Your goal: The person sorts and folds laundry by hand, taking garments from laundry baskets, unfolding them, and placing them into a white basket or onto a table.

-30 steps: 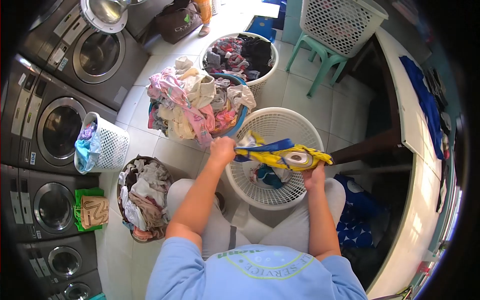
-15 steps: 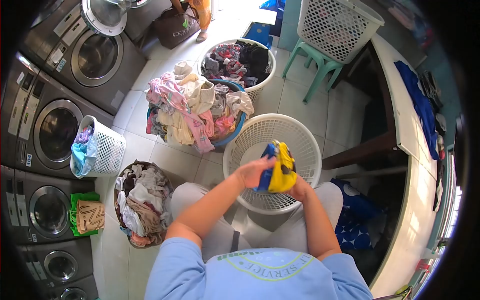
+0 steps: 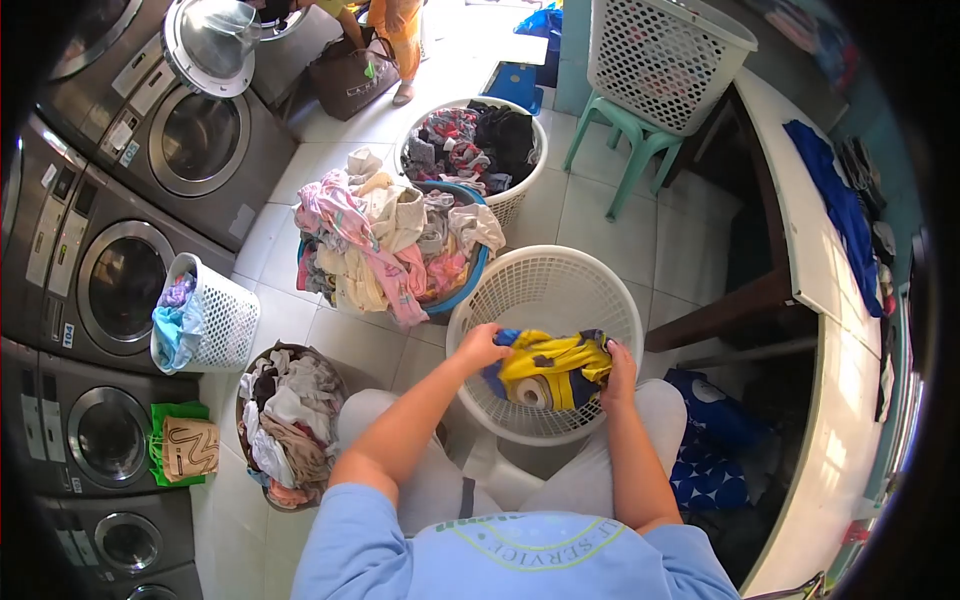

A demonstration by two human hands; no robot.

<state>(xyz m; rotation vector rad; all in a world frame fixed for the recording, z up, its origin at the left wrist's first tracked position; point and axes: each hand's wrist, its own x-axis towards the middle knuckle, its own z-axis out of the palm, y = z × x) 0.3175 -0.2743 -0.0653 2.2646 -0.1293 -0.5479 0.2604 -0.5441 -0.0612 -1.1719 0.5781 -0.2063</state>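
A yellow garment with blue and dark patches (image 3: 555, 362) is stretched between my two hands over a round white plastic basket (image 3: 505, 285). My left hand (image 3: 481, 347) grips its blue end, and my right hand (image 3: 620, 373) has hold of the dark edge on the other side. A small beige round patch shows at the garment's lower middle. The basket stands between my knees, its mesh wall and floor visible around the cloth.
Beyond the basket stand a heaped blue tub of clothes (image 3: 478, 275) and a white basket of darker laundry (image 3: 405, 150). A full brown basket (image 3: 243, 400) sits by my left knee. Washing machines (image 3: 125, 275) line the left; another person (image 3: 395, 40) bends over a bag (image 3: 350, 85).
The bunched garment has been spread wider, with my right hand moving outward to the right. The view has shifted slightly, and more of the other person shows.
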